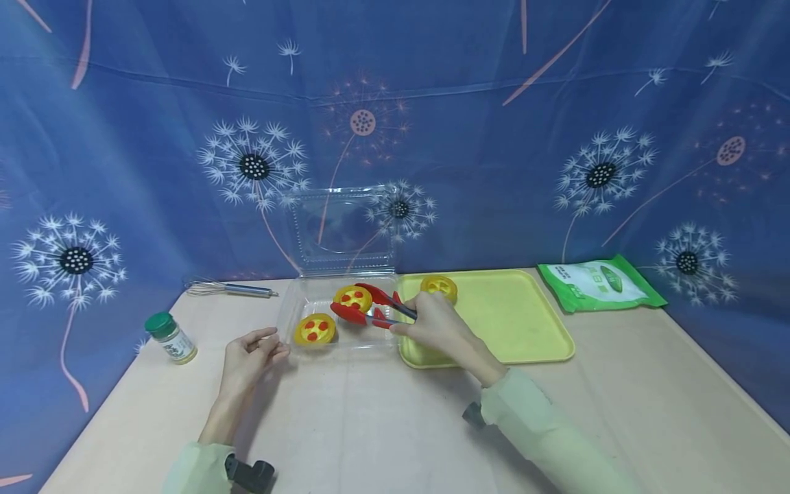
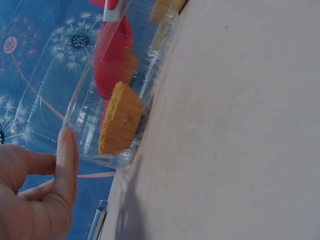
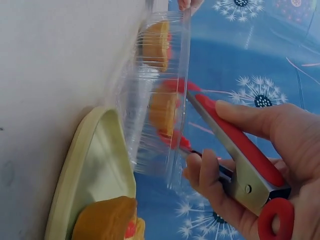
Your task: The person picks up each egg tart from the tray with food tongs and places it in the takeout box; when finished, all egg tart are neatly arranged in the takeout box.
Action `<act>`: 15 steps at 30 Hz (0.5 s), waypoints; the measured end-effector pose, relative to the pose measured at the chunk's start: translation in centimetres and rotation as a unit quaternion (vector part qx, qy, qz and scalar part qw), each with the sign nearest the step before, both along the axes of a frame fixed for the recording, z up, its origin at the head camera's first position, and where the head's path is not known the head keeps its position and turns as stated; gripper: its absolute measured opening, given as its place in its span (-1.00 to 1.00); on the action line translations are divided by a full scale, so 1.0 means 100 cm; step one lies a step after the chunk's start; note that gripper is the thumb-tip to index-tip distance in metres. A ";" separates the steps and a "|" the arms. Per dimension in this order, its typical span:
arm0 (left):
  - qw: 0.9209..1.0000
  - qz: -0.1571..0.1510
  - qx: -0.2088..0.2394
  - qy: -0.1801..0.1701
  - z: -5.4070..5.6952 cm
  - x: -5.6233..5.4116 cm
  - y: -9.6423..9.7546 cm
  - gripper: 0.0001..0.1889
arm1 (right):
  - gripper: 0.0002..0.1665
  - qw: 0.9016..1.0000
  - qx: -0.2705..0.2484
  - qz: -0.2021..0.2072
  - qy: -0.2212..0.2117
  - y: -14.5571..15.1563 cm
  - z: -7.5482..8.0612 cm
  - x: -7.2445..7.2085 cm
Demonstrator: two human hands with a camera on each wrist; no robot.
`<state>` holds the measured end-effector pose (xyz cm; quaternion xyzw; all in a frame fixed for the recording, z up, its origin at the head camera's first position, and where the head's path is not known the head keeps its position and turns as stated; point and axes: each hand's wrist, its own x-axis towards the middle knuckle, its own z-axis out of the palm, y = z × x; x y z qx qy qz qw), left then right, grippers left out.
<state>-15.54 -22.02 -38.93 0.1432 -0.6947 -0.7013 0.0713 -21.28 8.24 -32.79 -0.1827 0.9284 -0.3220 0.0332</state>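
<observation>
My right hand (image 1: 438, 322) grips a pair of red-tipped metal tongs (image 3: 232, 145). The tong heads lie on either side of a yellow tart with red spots (image 1: 353, 298) in the clear hinged plastic box (image 1: 345, 344). A second such tart (image 1: 315, 330) sits in the box's front left, and its lid (image 1: 342, 226) stands upright at the back. My left hand (image 1: 249, 360) is at the box's left side; in the left wrist view its extended fingers (image 2: 65, 162) touch the rim. Another tart (image 1: 439, 288) rests on the yellow tray (image 1: 524, 322), partly behind my right hand.
A whisk (image 1: 231, 289) lies at the back left, and a green-capped seasoning jar (image 1: 171, 337) stands at the left edge. To the tray's right lies a green and white packet (image 1: 601, 283). A patterned blue curtain (image 1: 481, 171) hangs behind the table.
</observation>
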 end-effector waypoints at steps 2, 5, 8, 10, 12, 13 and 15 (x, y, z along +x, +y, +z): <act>1.000 0.000 0.000 -0.001 0.000 0.000 0.000 -0.55 | -0.78 1.000 0.003 -0.004 -0.001 -0.004 -0.001 0.000; 1.000 0.002 0.001 0.000 0.000 0.000 -0.001 -0.55 | -0.73 1.000 0.012 -0.005 0.001 -0.010 -0.002 0.000; 1.000 0.002 0.001 -0.001 0.000 0.000 -0.001 -0.55 | -0.70 1.000 0.015 -0.007 -0.003 -0.016 -0.004 -0.001; 1.000 0.002 -0.003 -0.004 0.000 0.000 -0.001 -0.55 | -0.68 1.000 0.011 -0.012 -0.012 -0.019 -0.003 -0.001; 1.000 0.001 -0.003 -0.005 0.000 0.000 -0.001 -0.55 | -0.69 1.000 0.008 -0.016 -0.016 -0.023 -0.003 0.000; 1.000 0.000 -0.001 -0.005 0.000 0.000 -0.001 -0.55 | -0.69 1.000 0.008 -0.016 -0.015 -0.024 -0.003 0.000; 1.000 -0.001 0.001 -0.004 -0.001 0.000 -0.001 -0.55 | -0.69 1.000 0.007 -0.016 -0.017 -0.027 -0.002 0.001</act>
